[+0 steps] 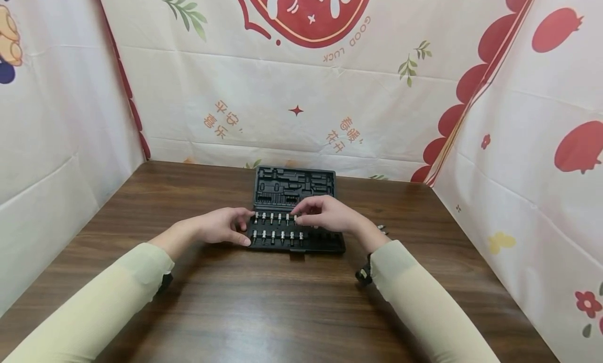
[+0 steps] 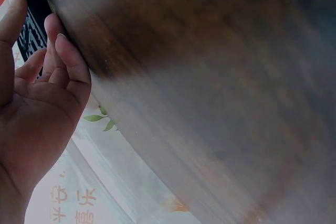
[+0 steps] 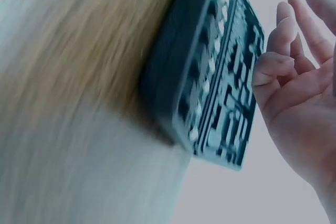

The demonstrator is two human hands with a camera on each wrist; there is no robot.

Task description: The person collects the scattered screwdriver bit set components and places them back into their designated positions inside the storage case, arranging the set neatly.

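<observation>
Through the head camera I have the black tool case near the table's far edge, about midway between its left and right edges. Its moulded lid stands raised along the case's back side, toward the printed cloth. In the tray I see two rows of silver bit sockets: a back row near the hinge and a front row near the latch side, both starting by the left wall.

My left hand is at the case's left edge, thumb and fingers spread apart, with the thumb tip at the front left corner and the fingers near the back left one. In the left wrist view its fingers bend only loosely.

My right hand reaches over the tray from the right, thumb and index finger narrowed around the rightmost visible socket of the back row. I cannot tell whether they pinch it or only hover beside it; the right wrist view is blurred and does not settle it.

A few small metal pieces lie on the wooden table toward its right edge, just beyond my right forearm.
</observation>
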